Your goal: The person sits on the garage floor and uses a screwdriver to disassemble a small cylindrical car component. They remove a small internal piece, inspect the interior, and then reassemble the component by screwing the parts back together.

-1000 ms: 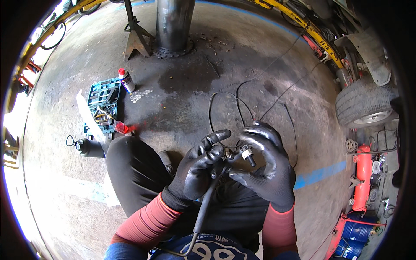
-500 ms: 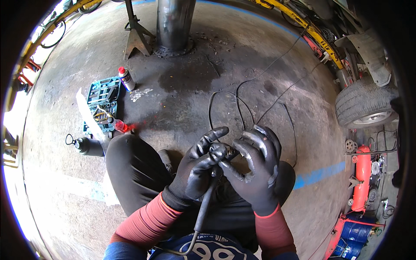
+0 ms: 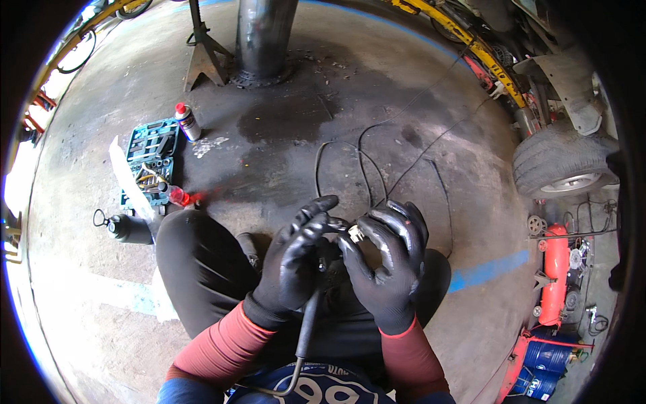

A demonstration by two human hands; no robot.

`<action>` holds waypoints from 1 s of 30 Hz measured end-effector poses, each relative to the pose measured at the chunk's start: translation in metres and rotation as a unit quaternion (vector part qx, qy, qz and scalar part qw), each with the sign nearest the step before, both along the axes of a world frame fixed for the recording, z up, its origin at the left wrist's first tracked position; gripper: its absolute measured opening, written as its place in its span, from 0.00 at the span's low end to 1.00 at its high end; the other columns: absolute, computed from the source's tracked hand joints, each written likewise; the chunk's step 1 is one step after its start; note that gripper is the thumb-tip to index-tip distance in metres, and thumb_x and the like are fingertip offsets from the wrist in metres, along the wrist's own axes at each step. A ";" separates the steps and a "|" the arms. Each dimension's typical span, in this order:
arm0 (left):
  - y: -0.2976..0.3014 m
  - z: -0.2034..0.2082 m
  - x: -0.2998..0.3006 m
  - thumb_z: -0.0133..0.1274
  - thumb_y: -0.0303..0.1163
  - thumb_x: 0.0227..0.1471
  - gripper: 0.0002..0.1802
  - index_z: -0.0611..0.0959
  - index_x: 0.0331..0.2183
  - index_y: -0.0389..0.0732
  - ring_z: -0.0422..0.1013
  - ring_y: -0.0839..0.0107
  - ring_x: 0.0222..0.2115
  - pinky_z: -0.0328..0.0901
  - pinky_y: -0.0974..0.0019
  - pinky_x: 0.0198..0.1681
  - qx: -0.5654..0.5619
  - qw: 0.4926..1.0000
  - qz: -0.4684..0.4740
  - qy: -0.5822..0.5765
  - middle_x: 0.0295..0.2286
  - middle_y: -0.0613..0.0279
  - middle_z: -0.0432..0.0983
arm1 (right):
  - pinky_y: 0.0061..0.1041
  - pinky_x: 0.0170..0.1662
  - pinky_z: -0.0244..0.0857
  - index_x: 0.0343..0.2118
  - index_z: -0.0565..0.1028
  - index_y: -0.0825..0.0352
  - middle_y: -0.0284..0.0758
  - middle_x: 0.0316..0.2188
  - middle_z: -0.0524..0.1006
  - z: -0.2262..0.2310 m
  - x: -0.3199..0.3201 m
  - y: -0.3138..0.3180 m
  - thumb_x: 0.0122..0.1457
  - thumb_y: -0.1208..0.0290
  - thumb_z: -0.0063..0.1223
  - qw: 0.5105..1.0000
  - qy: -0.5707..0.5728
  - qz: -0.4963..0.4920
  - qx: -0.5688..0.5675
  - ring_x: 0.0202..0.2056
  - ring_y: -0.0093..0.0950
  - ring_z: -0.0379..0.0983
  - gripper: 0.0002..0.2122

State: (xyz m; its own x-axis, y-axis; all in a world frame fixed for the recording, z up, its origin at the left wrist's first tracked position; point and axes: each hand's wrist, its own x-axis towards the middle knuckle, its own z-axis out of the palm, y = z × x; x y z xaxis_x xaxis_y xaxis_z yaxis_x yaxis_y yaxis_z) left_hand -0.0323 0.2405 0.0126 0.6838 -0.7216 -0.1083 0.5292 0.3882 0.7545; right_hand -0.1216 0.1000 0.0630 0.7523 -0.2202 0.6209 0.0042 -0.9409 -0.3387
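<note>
Both hands wear black gloves with shiny coated fingers and meet over my lap. My left hand [image 3: 293, 252] is closed around the upper end of a dark grey hose [image 3: 309, 330]; that end is mostly hidden by the fingers. Below the hand, the hose runs down to a thin bent metal tube [image 3: 296, 378] lying against my shirt. My right hand [image 3: 389, 259] is beside it, thumb and index finger pinching a small pale metal-looking piece [image 3: 355, 233]. Exactly what this piece is, I cannot make out.
An open teal socket set [image 3: 153, 141], a red-capped spray can [image 3: 188, 122], a bottle of red liquid [image 3: 176, 195] and a dark flask [image 3: 131, 229] are at left. Black cable [image 3: 363, 161] loops ahead. A tyre [image 3: 558, 161] and red tank [image 3: 555, 273] are at right.
The pale piece at my right fingertips now shows more clearly. My left fingers have shifted and straightened somewhat around the hose end. The whole view has moved slightly.
</note>
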 end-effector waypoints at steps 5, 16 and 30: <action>-0.005 -0.001 -0.003 0.40 0.45 0.74 0.32 0.66 0.66 0.30 0.72 0.75 0.32 0.70 0.63 0.49 -0.063 0.994 0.060 0.062 0.42 0.61 0.78 | 0.41 0.57 0.69 0.41 0.83 0.70 0.41 0.43 0.81 0.011 -0.024 -0.011 0.48 0.79 0.73 0.997 0.007 -0.040 0.061 0.50 0.43 0.77 0.15; -0.003 0.002 -0.003 0.41 0.51 0.73 0.37 0.65 0.65 0.27 0.73 0.72 0.35 0.71 0.61 0.49 -0.044 0.998 0.044 0.018 0.40 0.60 0.78 | 0.43 0.61 0.66 0.43 0.83 0.69 0.38 0.42 0.81 0.007 -0.040 -0.018 0.52 0.76 0.73 0.996 0.040 -0.024 0.082 0.49 0.39 0.77 0.15; -0.010 0.007 -0.020 0.53 0.32 0.66 0.29 0.69 0.64 0.31 0.74 0.78 0.41 0.71 0.71 0.46 0.079 0.994 0.021 -0.066 0.37 0.65 0.77 | 0.48 0.61 0.63 0.43 0.82 0.67 0.39 0.37 0.79 0.011 -0.031 -0.018 0.58 0.67 0.68 0.986 0.151 -0.044 -0.052 0.42 0.41 0.75 0.14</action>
